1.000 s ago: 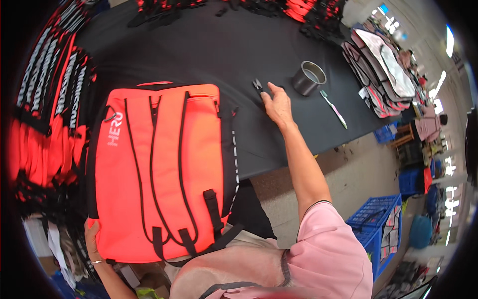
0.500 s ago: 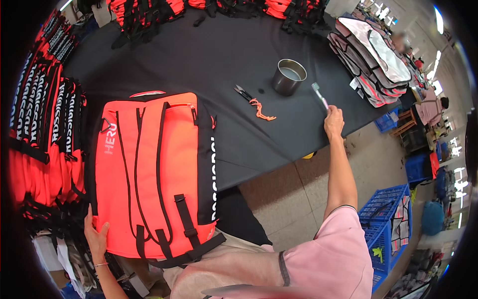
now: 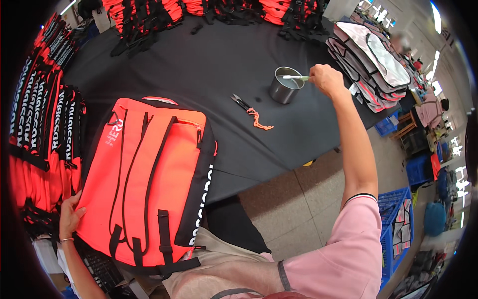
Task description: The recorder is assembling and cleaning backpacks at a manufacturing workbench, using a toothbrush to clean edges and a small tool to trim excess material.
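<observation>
Orange backpack (image 3: pixel 149 179) lies strap-side up on black table (image 3: pixel 209 60), lower end hanging over near edge; left hand (image 3: pixel 69 217) flat on its lower-left edge, fingers spread, not gripping. Right hand (image 3: pixel 326 78) pinches a thin pale stick (image 3: pixel 295 77), tip over metal tin (image 3: pixel 285 84). Snips (image 3: pixel 240 102) & orange cord scrap (image 3: pixel 260 119) lie just left of tin, w/ more orange bags (image 3: pixel 35 129) stacked at far left.

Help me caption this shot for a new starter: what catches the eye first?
The big orange backpack lies strap-side up at the near edge of the black table, with the left hand on its lower left edge. Far right, the right hand holds a pale thin tool over a metal cup.
</observation>
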Tool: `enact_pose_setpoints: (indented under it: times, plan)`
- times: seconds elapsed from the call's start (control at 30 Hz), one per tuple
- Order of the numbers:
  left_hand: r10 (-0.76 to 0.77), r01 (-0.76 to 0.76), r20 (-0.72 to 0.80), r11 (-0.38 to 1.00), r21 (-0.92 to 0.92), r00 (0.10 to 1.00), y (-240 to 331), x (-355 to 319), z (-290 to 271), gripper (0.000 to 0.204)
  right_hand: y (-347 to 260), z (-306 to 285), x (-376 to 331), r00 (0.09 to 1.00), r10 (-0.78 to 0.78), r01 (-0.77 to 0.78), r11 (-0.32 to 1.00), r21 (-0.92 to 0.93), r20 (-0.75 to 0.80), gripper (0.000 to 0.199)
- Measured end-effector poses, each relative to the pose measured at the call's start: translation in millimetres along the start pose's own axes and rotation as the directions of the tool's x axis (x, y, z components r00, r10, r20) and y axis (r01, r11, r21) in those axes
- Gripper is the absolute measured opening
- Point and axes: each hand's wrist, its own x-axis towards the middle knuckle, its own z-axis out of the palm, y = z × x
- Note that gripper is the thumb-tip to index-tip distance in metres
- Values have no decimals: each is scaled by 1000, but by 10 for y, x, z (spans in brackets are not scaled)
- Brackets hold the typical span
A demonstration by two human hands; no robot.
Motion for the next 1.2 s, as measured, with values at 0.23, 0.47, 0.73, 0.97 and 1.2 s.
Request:
enact_pose_setpoints:
  times: [0.23,0.47,0.73,0.97,1.2]
  plan:
    - [94,-71,-202,990,120,975,16,-42,361,72,-70,180,241,971,-71,126,963,-238,226,19]
    - [92,-64,-161,983,174,983,121,-63,321,68,80,-118,-58,994,-87,97,977,-187,63,18]
    - [211,-89,-207,873,479,955,171,-76,259,69,113,-1,-337,997,-73,74,976,-205,14,19]
    - [561,-421,-188,767,484,806,1441,487,636,53,308,149,-568,997,-59,56,997,-60,-55,19]
    - [768,-527,-142,548,650,624,2058,1789,1766,74,-512,24,-1170,965,-26,153,862,483,-260,15]
